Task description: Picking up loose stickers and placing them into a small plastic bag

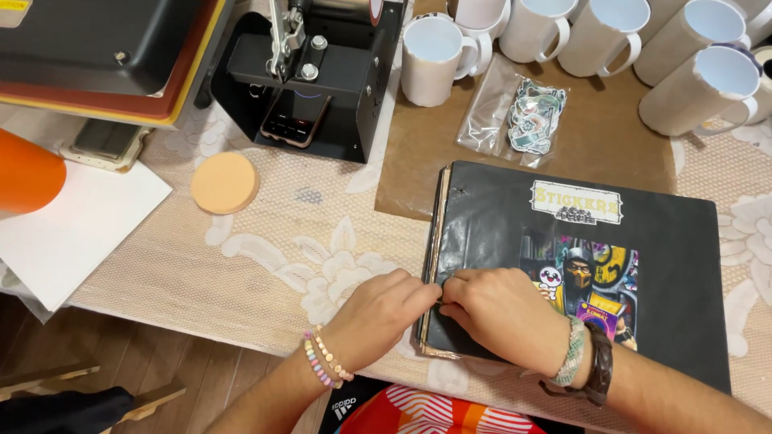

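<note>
fingers of left hand [378,309] and right hand [498,309] pinch black sticker-covered binder's [683,249] left edge, below clear sticker packet [515,112].

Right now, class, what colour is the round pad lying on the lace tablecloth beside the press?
The round pad is pale orange, seen in the head view.

Your left hand [378,309] and right hand [503,313] meet at the near left edge of the sticker album [643,297], which lies on the tabletop [265,257]. Behind the album lies a bag of stickers [519,112], and behind that stands a row of mugs [611,36]. The mug press [322,72] stands to the left of the mugs. A round pad [224,182] lies left of the album.
</note>
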